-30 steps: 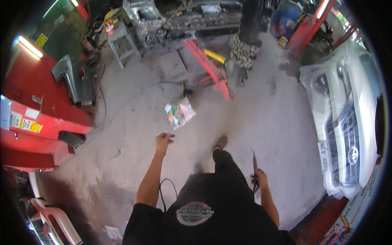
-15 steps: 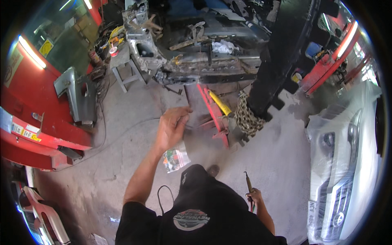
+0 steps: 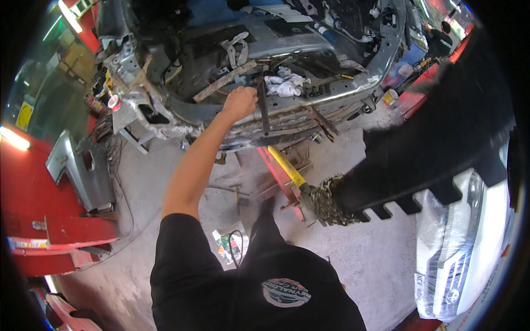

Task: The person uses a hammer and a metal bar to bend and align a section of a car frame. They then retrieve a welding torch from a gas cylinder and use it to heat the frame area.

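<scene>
The left hand [image 3: 241,103] is closed around the top of a dark upright bar [image 3: 263,110] at the stripped car front [image 3: 353,83]. The right hand is out of sight. Below the bar, a red jack [image 3: 279,171] and chain [image 3: 326,201] crowd the person's feet; a hard pull could slip the grip or trip them.

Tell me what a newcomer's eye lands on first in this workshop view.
First, the stripped car front across the top, bare grey metal with a white rag lying on it. The person's left hand reaches up to it, closed around a dark upright bar. Below, a red and yellow floor tool meets a heap of chain.
</scene>
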### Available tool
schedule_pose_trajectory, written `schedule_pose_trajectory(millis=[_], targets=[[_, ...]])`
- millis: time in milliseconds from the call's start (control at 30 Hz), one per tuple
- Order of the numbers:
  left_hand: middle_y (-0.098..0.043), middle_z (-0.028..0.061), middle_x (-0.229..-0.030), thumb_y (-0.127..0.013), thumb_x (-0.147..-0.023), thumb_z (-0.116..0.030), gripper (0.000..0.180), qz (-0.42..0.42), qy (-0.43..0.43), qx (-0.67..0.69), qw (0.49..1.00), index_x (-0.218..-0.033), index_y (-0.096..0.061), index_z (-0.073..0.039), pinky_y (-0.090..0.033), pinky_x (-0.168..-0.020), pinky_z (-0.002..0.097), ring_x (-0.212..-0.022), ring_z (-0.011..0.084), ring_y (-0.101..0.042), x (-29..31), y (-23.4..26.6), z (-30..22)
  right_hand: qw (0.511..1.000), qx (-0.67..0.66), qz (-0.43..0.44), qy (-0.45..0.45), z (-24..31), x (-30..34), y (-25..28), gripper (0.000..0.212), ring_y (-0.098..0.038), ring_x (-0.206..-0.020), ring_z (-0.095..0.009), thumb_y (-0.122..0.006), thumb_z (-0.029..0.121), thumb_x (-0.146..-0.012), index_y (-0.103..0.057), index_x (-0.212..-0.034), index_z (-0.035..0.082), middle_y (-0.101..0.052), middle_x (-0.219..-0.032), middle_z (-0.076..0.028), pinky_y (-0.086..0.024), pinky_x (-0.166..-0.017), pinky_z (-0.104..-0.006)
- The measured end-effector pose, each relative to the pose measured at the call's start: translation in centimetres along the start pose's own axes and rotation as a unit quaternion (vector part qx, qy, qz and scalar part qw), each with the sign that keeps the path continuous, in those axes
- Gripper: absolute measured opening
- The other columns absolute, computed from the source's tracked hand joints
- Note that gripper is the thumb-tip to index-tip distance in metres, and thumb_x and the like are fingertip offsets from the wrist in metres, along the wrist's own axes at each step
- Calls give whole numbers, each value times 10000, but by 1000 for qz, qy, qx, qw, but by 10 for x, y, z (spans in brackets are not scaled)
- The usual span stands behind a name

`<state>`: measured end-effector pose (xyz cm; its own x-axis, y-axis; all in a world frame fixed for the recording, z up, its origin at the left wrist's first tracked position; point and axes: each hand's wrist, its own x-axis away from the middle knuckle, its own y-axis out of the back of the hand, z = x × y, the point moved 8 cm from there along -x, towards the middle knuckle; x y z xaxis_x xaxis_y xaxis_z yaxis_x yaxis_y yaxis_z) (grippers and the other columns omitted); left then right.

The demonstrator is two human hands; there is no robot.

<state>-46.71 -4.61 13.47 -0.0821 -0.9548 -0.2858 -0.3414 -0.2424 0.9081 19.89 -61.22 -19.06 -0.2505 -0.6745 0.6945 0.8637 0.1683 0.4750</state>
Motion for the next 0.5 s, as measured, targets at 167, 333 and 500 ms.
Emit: schedule_pose_trajectory(millis=[167, 333, 500], targets=[[-676, 265, -929, -565, -819, -114, 174, 154, 35, 5, 987, -893, -668, 5, -517, -822, 533, -937, 440, -651, -47, -93, 87, 995, 55, -13, -84, 46, 29, -22, 432, -678, -796, -304, -682, 42, -786, -623, -1196, -79, -676, -822, -200, -536, -672, -383], [-692, 253, -885, -598, -816, -126, 177, 233, 13, -34, 972, -829, -705, 14, -552, -747, 497, -832, 430, -677, -68, -120, 90, 986, 101, -51, -125, 69, 62, -36, 469, -674, -784, -296, -689, 47, -779, -611, -1224, -76, -676, -815, -194, -536, -665, -384], [-684, 248, -1005, -682, -833, -268, 278, 156, -20, -12, 987, -949, -713, -17, -558, -801, 463, -915, 400, -683, -122, -104, 50, 987, 75, -74, -123, 107, 60, -42, 539, -642, -654, -199, -671, -25, -753, -579, -1282, -67, -672, -778, -123, -511, -560, -341]])
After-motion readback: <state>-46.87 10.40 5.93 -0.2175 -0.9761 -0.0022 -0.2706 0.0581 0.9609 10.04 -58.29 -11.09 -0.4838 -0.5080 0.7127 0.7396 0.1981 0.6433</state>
